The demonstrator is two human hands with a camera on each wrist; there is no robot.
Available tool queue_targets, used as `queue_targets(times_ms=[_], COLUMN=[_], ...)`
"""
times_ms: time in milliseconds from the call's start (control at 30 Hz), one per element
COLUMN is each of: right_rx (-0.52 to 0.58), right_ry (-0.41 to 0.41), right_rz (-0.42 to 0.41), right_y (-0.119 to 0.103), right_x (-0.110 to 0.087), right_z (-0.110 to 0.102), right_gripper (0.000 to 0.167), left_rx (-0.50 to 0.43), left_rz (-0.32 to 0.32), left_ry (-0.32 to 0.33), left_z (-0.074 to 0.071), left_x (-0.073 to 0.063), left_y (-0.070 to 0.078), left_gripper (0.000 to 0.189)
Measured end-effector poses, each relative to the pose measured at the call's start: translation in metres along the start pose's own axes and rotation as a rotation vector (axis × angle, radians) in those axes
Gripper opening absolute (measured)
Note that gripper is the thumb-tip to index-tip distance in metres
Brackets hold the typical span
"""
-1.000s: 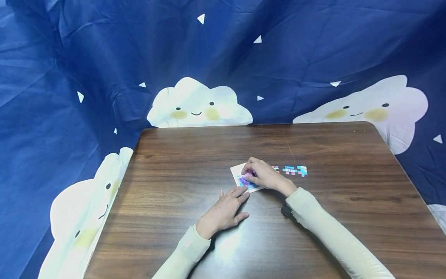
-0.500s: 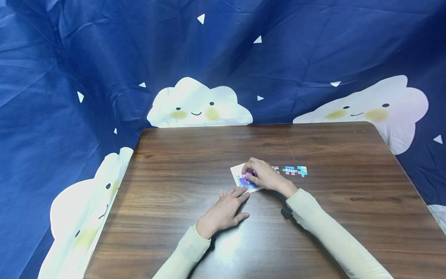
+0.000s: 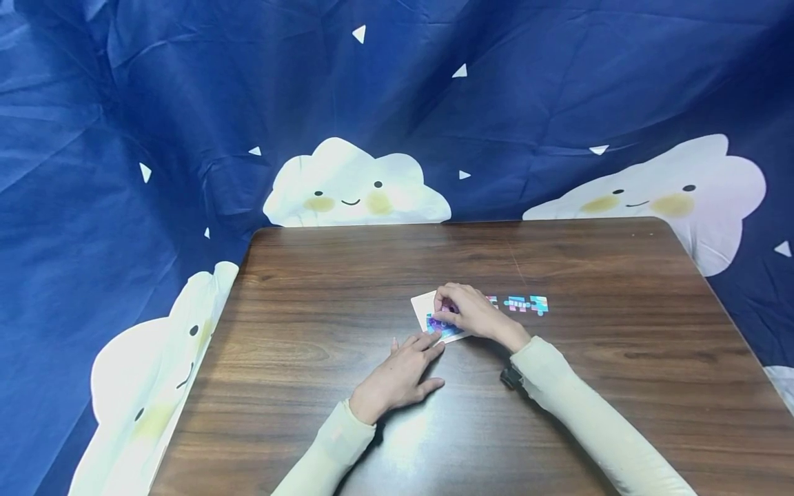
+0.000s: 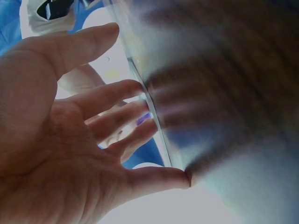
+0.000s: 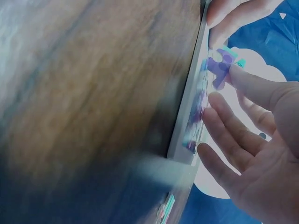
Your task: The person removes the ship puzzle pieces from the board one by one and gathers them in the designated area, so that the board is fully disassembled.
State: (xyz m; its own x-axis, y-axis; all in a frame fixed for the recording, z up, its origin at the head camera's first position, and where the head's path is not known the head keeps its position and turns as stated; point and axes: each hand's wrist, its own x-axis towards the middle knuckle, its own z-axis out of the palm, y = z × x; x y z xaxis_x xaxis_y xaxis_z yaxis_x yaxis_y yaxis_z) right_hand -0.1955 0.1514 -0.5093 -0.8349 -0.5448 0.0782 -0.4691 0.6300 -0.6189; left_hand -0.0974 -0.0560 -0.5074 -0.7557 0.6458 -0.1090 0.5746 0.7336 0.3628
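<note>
A small white-bordered jigsaw board lies flat on the table, with a blue and purple picture partly built in it. My right hand reaches over the board from the right. Between its thumb and index finger it pinches a purple jigsaw piece with teal corners, held tilted close over the board; the other fingers are spread along the picture. My left hand lies palm down at the board's near edge, fingers extended. Its fingertips touch that edge in the left wrist view, where the thumb stands apart.
To the board's right lie loose jigsaw pieces: a blue and pink one, a light blue one, and another partly behind my right hand. The brown wooden table ends at a blue curtain printed with white clouds.
The fingertips of my right hand have shifted slightly right and up over the board, along with the piece. My left hand has stayed in place.
</note>
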Motion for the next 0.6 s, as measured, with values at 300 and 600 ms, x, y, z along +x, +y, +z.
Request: queue_targets(times_ms=[300, 600], right_rx=[0.037, 0.133], right_ry=[-0.011, 0.049], right_rz=[0.036, 0.036], right_y=[0.0026, 0.0068], right_x=[0.0, -0.0044], right_z=[-0.0037, -0.0043], right_gripper=[0.011, 0.007], left_rx=[-0.004, 0.003], left_rz=[-0.005, -0.013], left_ry=[0.003, -0.01], left_z=[-0.0004, -0.0015], left_x=[0.0013, 0.0002], left_y=[0.0008, 0.002], left_gripper=[0.065, 0.065])
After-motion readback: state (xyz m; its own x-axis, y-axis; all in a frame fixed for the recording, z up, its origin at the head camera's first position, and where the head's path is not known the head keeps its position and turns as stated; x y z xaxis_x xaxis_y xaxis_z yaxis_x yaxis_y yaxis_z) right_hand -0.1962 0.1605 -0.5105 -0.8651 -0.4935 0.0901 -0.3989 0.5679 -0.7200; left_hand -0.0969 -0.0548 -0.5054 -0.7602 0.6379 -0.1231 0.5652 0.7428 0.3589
